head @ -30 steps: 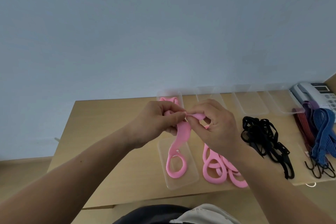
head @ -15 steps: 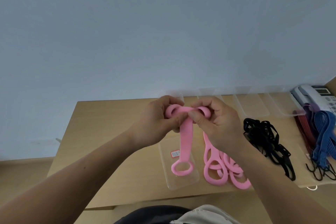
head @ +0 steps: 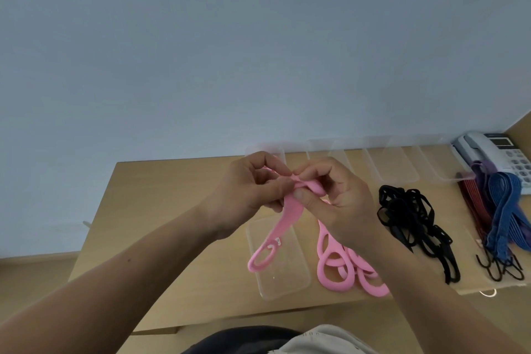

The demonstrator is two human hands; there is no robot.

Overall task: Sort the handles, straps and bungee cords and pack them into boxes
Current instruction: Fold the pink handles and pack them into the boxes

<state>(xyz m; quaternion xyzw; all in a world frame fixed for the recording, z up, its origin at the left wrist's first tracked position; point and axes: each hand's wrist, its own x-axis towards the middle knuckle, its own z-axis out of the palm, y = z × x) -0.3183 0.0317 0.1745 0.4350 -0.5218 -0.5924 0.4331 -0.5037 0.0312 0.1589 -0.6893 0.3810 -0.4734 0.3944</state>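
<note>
Pale blue wall fills the upper view; below it a wooden counter [head: 161, 210] carries the goods. Both hands meet above its middle: the left hand [head: 247, 192] and the right hand [head: 336, 201] each have a closed grip on the top end of one pink handle [head: 283, 224]. Its long axis runs from the fingers down and to the near left, and its ring end hangs over a clear box [head: 287, 282] lying on the counter. Just right of that box lies a pile of pink handles [head: 342, 264], perhaps three or four; they overlap too much to count. Further right sits a tangle of black straps [head: 411, 224], then a bundle of red, purple and blue bungee cords [head: 500, 215], hooks toward the near edge. Four more clear boxes [head: 393, 167] line the far edge, beside a telephone [head: 500, 149].
</note>
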